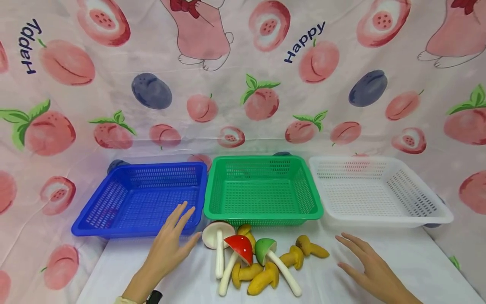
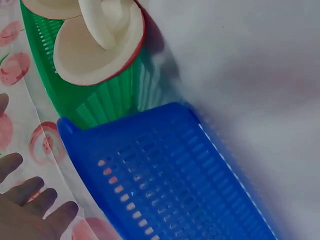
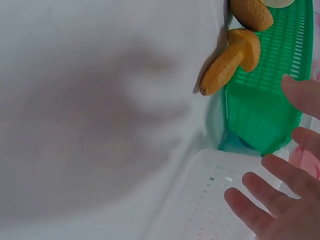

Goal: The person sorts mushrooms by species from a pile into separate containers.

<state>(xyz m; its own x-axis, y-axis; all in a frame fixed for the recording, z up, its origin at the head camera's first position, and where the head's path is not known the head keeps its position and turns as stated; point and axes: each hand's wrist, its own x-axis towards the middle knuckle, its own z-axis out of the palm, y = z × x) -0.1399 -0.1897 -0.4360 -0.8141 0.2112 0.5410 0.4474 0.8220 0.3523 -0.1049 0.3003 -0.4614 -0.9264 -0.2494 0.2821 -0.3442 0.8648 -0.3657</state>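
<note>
My left hand (image 1: 168,245) hovers near the front right corner of the blue basket (image 1: 129,232), fingers spread and holding nothing. Just right of it lies a mushroom with a pale cap underside (image 1: 210,237) and white stem. Beside that are a red-capped mushroom with white dots (image 1: 240,248) and a green-capped one (image 1: 264,249). Several yellow-brown mushrooms (image 1: 265,278) lie among and around them on the white cloth. Fingers apart, my right hand (image 1: 370,268) is over the cloth, right of the rightmost yellow-brown mushroom (image 1: 314,248) and touching nothing.
Behind the mushrooms stands a green basket (image 1: 262,217), between the blue basket and a white basket (image 1: 391,220). A pink fruit-patterned cloth (image 1: 228,76) hangs behind and spreads at both sides. A dark band (image 1: 154,297) circles the left wrist.
</note>
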